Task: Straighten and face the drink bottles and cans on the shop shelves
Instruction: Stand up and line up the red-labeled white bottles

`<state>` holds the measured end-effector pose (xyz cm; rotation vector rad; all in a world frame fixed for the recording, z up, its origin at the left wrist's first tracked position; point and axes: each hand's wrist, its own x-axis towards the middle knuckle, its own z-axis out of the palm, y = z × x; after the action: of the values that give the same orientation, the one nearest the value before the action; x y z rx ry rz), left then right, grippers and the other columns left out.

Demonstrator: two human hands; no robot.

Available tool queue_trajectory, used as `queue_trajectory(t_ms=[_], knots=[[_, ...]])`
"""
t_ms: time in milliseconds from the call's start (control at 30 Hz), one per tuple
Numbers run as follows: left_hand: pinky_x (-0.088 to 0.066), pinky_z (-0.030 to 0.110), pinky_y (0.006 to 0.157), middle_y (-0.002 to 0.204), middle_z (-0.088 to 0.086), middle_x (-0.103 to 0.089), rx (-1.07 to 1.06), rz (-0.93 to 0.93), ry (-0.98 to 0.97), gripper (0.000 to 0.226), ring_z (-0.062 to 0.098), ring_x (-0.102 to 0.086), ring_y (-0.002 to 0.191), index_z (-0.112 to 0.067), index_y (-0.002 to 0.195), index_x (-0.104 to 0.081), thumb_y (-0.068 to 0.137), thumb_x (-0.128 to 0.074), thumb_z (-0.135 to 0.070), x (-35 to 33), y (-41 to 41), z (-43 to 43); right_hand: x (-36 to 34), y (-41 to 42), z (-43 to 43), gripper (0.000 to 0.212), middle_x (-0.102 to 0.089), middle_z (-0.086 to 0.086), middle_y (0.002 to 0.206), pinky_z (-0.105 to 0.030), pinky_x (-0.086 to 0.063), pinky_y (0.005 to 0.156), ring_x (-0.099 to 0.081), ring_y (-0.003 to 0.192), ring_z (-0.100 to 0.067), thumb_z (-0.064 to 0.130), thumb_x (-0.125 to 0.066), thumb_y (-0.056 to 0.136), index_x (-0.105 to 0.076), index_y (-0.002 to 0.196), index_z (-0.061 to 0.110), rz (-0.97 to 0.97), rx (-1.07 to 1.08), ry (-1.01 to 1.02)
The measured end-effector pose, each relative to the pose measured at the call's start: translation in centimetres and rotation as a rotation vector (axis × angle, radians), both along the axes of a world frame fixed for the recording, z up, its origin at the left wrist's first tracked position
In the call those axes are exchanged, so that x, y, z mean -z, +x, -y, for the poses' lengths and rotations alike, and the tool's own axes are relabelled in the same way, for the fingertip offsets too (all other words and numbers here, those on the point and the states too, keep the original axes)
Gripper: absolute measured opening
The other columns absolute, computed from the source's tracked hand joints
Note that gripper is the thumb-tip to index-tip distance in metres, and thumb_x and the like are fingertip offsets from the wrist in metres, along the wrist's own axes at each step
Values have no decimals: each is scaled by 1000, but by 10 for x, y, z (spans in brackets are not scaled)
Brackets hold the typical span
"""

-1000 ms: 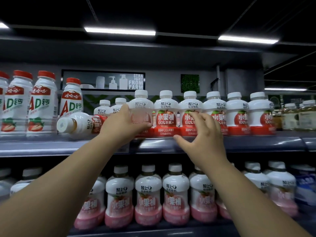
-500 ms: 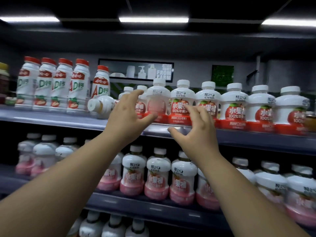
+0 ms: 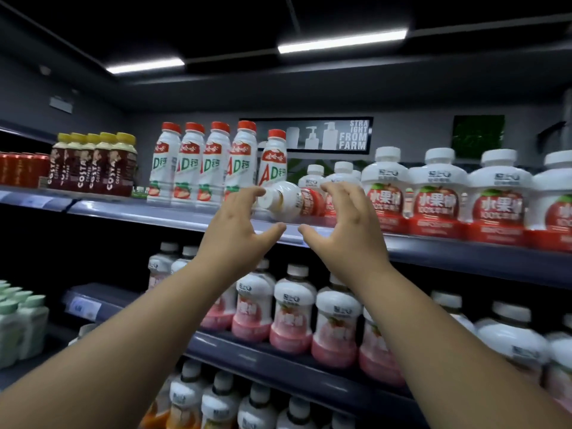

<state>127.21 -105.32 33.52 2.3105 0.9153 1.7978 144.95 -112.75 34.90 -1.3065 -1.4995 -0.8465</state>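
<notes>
A white bottle with a red label (image 3: 289, 202) lay on its side near the middle of the frame, on the top shelf (image 3: 173, 213), its cap pointing left. Our left hand (image 3: 240, 229) and right hand (image 3: 345, 226) were held up on each side of it, fingers spread wide, holding nothing. We could not tell if our fingertips touched it. To its right stood a row of the same bottles (image 3: 439, 196). To its left stood tall red-capped bottles (image 3: 213, 165).
</notes>
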Motion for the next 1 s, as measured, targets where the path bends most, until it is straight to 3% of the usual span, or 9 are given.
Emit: queue_trajectory(t_ms=[167, 267, 500, 567, 633, 767, 833, 900, 1000], knots=[[-46, 37, 100, 131, -7, -50, 79, -16, 9, 63, 12, -51, 119, -29, 137, -44, 83, -72, -45, -8, -20, -40, -22, -26, -51, 72, -52, -1, 133, -40, -39, 104, -47, 122, -25, 45, -77, 76, -50, 139, 23, 8, 97, -70], [-48, 40, 99, 129, -7, -52, 136, -26, 28, 61, 12, -52, 117, -30, 135, -45, 82, -72, -45, -10, -25, -60, -36, -34, -70, 76, -53, 1, 135, -40, -39, 104, -48, 124, -24, 54, -74, 76, -46, 141, 29, 36, 227, -178], [-50, 42, 97, 128, -6, -53, 235, -55, 44, 65, 12, -52, 114, -28, 137, -45, 80, -74, -42, -17, -25, -88, -48, -44, -88, 52, -51, 4, 138, -42, -46, 99, -51, 123, -22, 49, -71, 82, -60, 131, 37, 67, 243, -281], [-49, 40, 98, 127, -7, -53, 267, -56, 55, 64, 11, -52, 113, -30, 136, -45, 81, -75, -40, -20, -22, -90, -51, -44, -87, 47, -56, 4, 130, -41, -47, 96, -54, 116, -19, 49, -74, 81, -65, 123, 31, -21, 173, -202], [-47, 37, 99, 127, -8, -52, 299, -55, 69, 64, 9, -51, 113, -30, 137, -44, 81, -75, -38, -25, -17, -88, -64, -45, -82, 39, -62, 4, 111, -37, -49, 82, -58, 99, -16, 49, -76, 79, -67, 109, 25, -149, 86, -72], [-48, 37, 98, 130, -6, -52, 351, -52, 73, 70, 11, -52, 113, -31, 139, -40, 79, -74, -40, -40, -4, -78, -102, -49, -72, 48, -58, 6, 94, -31, -40, 62, -57, 85, -13, 61, -68, 82, -54, 102, 20, -521, -23, -13], [-51, 41, 95, 125, -4, -52, 380, -24, 45, 70, 14, -54, 111, -35, 136, -39, 76, -74, -44, -45, 3, -76, -107, -48, -71, 64, -60, 6, 100, -33, -49, 71, -61, 92, -17, 70, -71, 72, -49, 110, 24, -640, -102, -141], [-52, 43, 93, 119, -5, -51, 396, -8, -17, 70, 17, -57, 108, -35, 134, -39, 75, -77, -38, -48, 9, -76, -97, -42, -73, 78, -62, 5, 105, -42, -55, 82, -64, 93, -19, 66, -80, 59, -45, 119, 31, -603, -39, -285], [-51, 36, 89, 119, -4, -52, 378, -57, -92, 81, 14, -58, 102, -30, 142, -34, 76, -81, -32, -46, 15, -78, -81, -27, -75, 68, -64, 6, 105, -45, -55, 88, -64, 93, -18, 45, -83, 68, -43, 121, 31, -507, 83, -320]])
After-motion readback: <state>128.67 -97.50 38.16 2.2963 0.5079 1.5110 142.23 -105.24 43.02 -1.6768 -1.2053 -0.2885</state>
